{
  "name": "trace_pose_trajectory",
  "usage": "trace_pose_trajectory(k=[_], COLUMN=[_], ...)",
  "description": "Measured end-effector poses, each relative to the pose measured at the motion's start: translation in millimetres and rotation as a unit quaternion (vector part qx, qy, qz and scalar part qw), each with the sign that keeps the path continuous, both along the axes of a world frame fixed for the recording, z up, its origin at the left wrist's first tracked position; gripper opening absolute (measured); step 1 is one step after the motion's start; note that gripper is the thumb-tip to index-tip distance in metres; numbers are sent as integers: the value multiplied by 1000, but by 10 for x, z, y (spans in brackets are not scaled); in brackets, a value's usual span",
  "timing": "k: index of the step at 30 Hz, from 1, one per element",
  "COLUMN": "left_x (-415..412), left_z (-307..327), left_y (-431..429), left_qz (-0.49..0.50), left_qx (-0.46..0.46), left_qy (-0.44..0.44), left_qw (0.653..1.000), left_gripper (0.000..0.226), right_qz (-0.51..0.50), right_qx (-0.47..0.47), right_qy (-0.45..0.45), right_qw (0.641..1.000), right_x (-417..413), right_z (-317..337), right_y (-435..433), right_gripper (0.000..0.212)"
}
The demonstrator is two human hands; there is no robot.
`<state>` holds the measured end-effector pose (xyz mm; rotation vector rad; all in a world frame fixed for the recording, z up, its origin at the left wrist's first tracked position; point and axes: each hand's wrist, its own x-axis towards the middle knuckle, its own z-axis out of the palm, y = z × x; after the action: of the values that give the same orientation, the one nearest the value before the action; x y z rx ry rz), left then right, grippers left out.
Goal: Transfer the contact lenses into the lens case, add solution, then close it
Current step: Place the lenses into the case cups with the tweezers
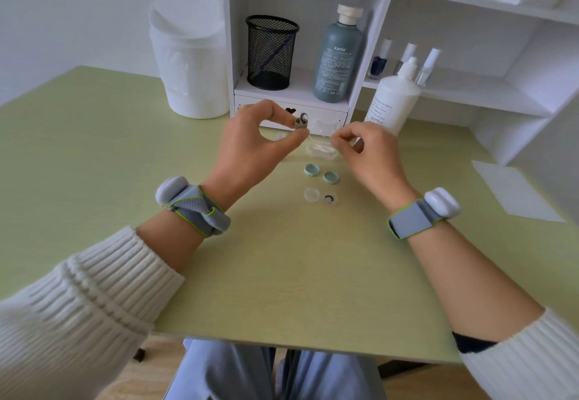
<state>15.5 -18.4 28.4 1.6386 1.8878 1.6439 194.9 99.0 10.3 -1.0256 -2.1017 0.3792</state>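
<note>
The job looks about half done with the lenses: one dark ring lens [328, 199] sits in the right cup of the clear lens case [311, 194], and the left cup looks bare. The case lies flat on the green bench [282, 274], in front of the person and between the two arms. Its two blue-green caps [311, 169] lie just behind it, open side up, so the case is not closed yet. Both hands are held up above the bench, behind the case. The left hand [260, 142] pinches a small grey pot [300, 121] between thumb and first finger. The right hand [366, 155] has its fingers curled and pinches a thin strip [318, 140] that runs across to the pot; it is too small to tell what it is. I think the person is getting the second lens out. Next, that lens must go down softly into the bare left cup, and it could easily fold or slip. After that the white solution bottle [393, 102], standing at the back right by the shelf, is needed to fill both cups, and then the caps go on
</note>
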Motion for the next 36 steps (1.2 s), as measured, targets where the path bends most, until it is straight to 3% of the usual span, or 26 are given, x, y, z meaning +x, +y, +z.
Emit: trace_pose_trajectory(k=[11,36], left_x=[2,28], left_z=[0,6], left_y=[28,22], left_qz=[-16,-57], left_qx=[-23,-35], left_qy=[-5,-30], left_qw=[1000,997], left_gripper=[19,14], right_qz=[-33,-76], right_qx=[30,-13], right_qy=[-143,-212], right_qw=[989,974], right_x=[-167,-240], right_z=[-19,126], right_y=[136,46], right_gripper=[8,17])
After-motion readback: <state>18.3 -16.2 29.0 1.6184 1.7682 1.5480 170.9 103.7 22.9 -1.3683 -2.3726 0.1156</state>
